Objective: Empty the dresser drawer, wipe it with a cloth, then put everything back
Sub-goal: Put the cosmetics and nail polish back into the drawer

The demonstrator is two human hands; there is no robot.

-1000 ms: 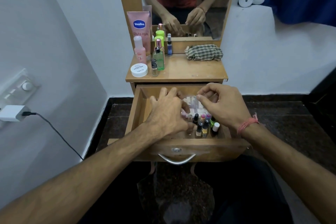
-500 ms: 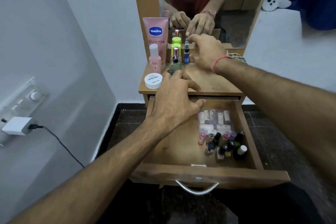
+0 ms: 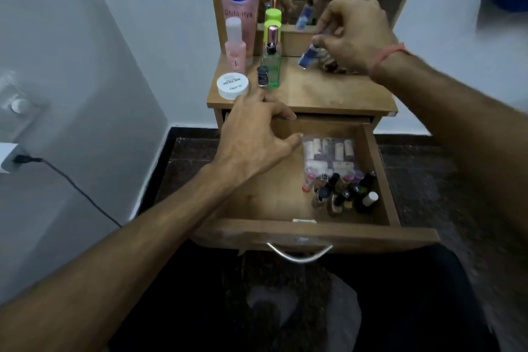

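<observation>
Right hand (image 3: 354, 37) pinching a tilted blue bottle (image 3: 308, 56) above the dresser top (image 3: 328, 91), left hand (image 3: 254, 134) loose-fingered, holding nothing, over the open drawer (image 3: 314, 233), nail polishes (image 3: 340, 191) inside

Checked cloth (image 3: 328, 61) mostly hidden behind right hand (image 3: 354, 37); small blue bottle (image 3: 307, 56) motion-blurred, label unreadable.
</observation>
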